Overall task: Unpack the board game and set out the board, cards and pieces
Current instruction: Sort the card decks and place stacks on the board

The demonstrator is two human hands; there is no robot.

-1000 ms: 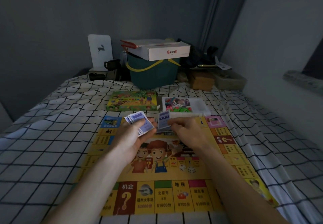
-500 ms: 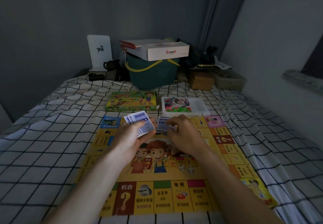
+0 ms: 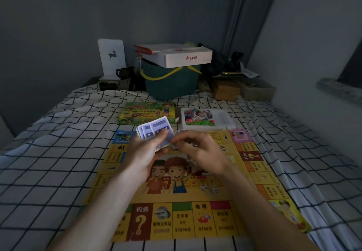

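Card-sorting step: left hand holds fanned cards; right hand pinches one at 3 o'clock, which next needs laying on the board.

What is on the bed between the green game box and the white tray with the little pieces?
Almost nothing. The head view shows only a narrow strip of checked bedsheet between the green game box and the white tray, with a small flap off the box's end.

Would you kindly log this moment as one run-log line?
left hand: holds fanned cards | right hand: pinching a card | board: laid out | tray: pieces inside
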